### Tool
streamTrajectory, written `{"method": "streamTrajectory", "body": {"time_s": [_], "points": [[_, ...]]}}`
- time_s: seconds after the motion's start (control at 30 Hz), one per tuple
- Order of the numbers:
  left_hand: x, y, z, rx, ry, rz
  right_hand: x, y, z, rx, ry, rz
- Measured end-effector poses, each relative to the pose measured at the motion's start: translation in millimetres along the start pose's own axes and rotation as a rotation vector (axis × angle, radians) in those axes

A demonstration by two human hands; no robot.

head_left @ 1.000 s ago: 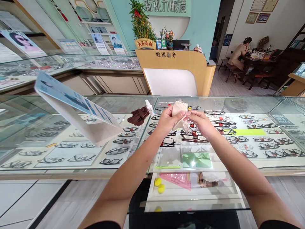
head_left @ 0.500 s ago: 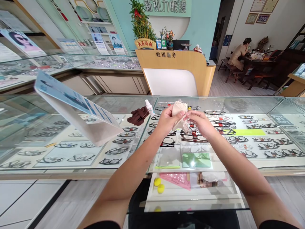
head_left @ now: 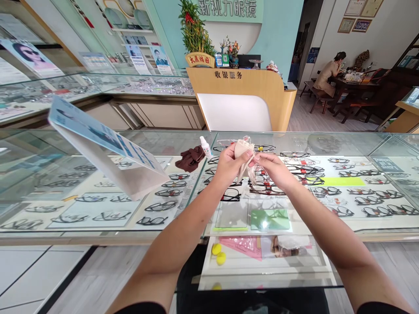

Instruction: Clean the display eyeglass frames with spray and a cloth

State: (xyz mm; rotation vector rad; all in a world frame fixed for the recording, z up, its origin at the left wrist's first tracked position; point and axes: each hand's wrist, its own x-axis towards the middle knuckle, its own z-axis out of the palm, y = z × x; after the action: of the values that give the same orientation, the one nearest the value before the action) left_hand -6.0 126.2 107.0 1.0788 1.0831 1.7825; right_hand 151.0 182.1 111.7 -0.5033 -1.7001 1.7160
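My left hand (head_left: pixel 231 162) is closed around a cream cloth (head_left: pixel 242 150), its thumb on top. A pair of clear-framed glasses (head_left: pixel 252 175) shows partly below and above the cloth, mostly covered by it. My right hand (head_left: pixel 273 168) pinches at the right side of these glasses, fingertips close to the left thumb. Both hands are above the glass counter (head_left: pixel 199 205). Left of them, a brown cloth (head_left: pixel 190 159) lies crumpled on the glass, and a small white spray bottle (head_left: pixel 206 147) leans or stands beside it.
Rows of eyeglasses (head_left: pixel 369 199) lie under the glass. A folded blue-and-white display card (head_left: pixel 108 148) stands on the left. Below the front edge is an open drawer (head_left: pixel 268 279) with yellow round pieces (head_left: pixel 221 258). Across the room, a person (head_left: pixel 329 76) sits at a table.
The cream cloth has shifted and folded a little between my fingers, and more of the clear frame shows above it. Both hands stay in nearly the same place.
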Motion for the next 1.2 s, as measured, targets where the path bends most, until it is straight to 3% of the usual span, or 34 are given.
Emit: {"method": "streamTrajectory", "body": {"time_s": [0.23, 0.37, 0.53, 0.77, 1.2], "points": [[-1, 0, 0.2, 0.022, 0.085, 0.057, -4, -2, 6, -0.044, -0.032, -0.013], [4, -3, -4.2, -0.040, 0.034, -0.012, -2, -2, 3, -0.037, 0.021, -0.022], [4, -2, -6.3, 0.002, -0.027, 0.000, -1, -1, 3, 0.022, 0.039, 0.020], [-3, 1, -0.3, 0.004, 0.003, 0.070, -2, -1, 6, 0.012, -0.006, 0.025], [-3, 5, 3.7, -0.039, -0.030, 0.048, -2, 2, 5, 0.006, -0.024, 0.020]]}}
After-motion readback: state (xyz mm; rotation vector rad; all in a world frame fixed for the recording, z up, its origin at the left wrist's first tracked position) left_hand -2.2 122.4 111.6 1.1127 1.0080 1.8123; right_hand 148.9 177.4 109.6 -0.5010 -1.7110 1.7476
